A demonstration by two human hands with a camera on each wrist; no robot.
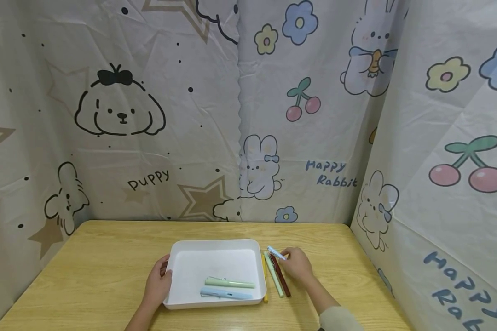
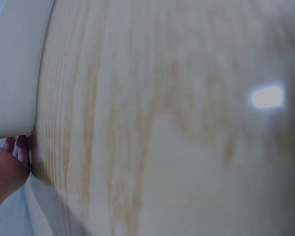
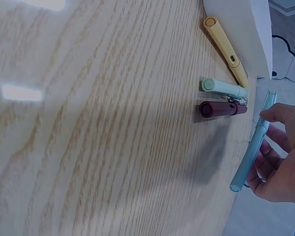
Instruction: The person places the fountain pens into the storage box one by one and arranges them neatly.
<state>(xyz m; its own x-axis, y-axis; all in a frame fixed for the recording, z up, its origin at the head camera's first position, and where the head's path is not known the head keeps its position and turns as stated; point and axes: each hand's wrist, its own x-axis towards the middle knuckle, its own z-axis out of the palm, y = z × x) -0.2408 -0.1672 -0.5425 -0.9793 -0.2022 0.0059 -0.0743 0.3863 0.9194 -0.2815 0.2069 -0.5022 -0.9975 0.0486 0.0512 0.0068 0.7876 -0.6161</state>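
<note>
My right hand (image 1: pixel 297 265) pinches a light blue pen (image 3: pixel 253 147) between thumb and fingers, raised above the table to the right of the tray. At its left edge, the white tray (image 1: pixel 215 250) is held by my left hand (image 1: pixel 157 284), with the thumb at the rim and the fingers along the outer wall. A green pen (image 1: pixel 229 282) and another blue pen (image 1: pixel 226 293) lie side by side in the tray's near part. Between the tray and my right hand lie a yellow pen (image 3: pixel 226 49), a pale green pen (image 3: pixel 223 87) and a dark red pen (image 3: pixel 221 108).
A light wooden table (image 1: pixel 107 262) bears everything. Printed cloth (image 1: pixel 203 115) hangs behind it and along both sides. The yellow pen lies right along the tray's right wall, with the pale green and dark red pens close together beside it.
</note>
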